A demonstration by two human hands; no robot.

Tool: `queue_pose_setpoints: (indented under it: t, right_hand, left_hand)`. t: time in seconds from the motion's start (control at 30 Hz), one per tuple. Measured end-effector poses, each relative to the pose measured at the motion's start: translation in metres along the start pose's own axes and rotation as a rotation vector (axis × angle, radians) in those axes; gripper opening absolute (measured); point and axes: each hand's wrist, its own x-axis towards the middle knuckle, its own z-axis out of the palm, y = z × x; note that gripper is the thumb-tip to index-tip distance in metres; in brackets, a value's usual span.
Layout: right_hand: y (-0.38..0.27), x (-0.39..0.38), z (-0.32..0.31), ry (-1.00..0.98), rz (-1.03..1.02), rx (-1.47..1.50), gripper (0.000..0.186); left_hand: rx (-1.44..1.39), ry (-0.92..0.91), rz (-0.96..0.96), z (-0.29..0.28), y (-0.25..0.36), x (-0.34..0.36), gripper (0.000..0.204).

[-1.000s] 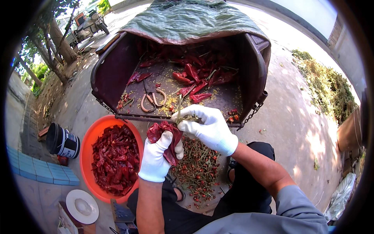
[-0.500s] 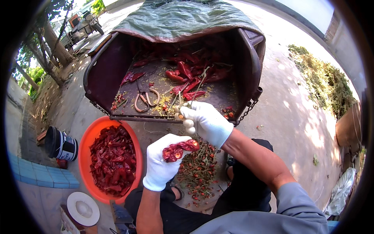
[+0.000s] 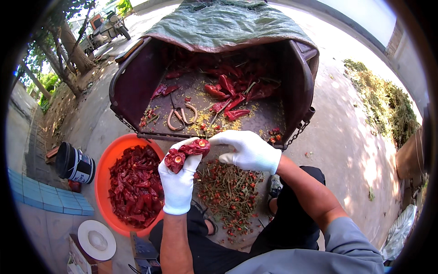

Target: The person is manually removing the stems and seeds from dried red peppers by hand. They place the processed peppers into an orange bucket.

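My gloved left hand [image 3: 178,182] is closed round wrinkled red peppers [image 3: 178,160], their cut stem ends showing pale rings. My gloved right hand [image 3: 251,150] is just right of them, fingertips at or beside the peppers, thumb apart from the index finger, nothing visible between. Below my hands a pile of green stems with red caps [image 3: 228,196] lies on the ground. To the left, an orange tub [image 3: 105,162] holds many red peppers. Above, the metal cargo box [image 3: 127,91] contains red peppers [image 3: 226,86], scattered seeds and scissors with pink handles [image 3: 191,114].
A green tarp [image 3: 228,25] covers the box top. At left are a black bucket [image 3: 73,162], blue-tiled ledge [image 3: 45,196], white disc [image 3: 96,242] and tree trunk [image 3: 75,50]. At right are dry plants [image 3: 383,100], a brown container [image 3: 406,155] and white sack [image 3: 399,228].
My right hand has let go of the stem it held and moved down beside the peppers. My left hand dipped, then rose and shifted left, turning the peppers' cut ends upward.
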Motion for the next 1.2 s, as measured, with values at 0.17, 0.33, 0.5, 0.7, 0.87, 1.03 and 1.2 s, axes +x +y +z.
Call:
queue_pose_setpoints:
  t: [0.17,0.33,0.5,0.7,0.87,1.03,1.2]
  right_hand:
    - [-0.021,0.009,0.035,-0.024,0.240,0.522,0.105]
    - [-0.022,0.014,0.061,0.155,0.300,0.602,0.095]
    - [-0.015,0.022,0.071,0.281,0.380,0.619,0.055]
    - [0.016,0.047,0.042,0.470,0.474,0.725,0.028]
    - [0.017,0.080,0.010,0.602,0.478,0.815,0.026]
    - [-0.051,0.148,0.068,0.253,0.184,0.724,0.049]
    - [-0.077,0.175,0.060,0.211,-0.127,0.307,0.053]
  left_hand:
    - [0.195,0.121,-0.064,0.010,-0.039,0.004,0.034]
    - [0.579,0.129,0.063,0.020,-0.062,-0.001,0.062]
    - [0.606,-0.015,-0.236,0.017,-0.041,0.005,0.090]
    - [0.611,0.185,0.288,0.018,-0.024,-0.002,0.060]
    - [0.618,-0.085,0.342,0.026,-0.009,-0.017,0.012]
    - [1.065,-0.719,0.149,0.033,-0.041,-0.032,0.015]
    - [0.997,-0.747,0.227,0.041,-0.035,-0.029,0.018]
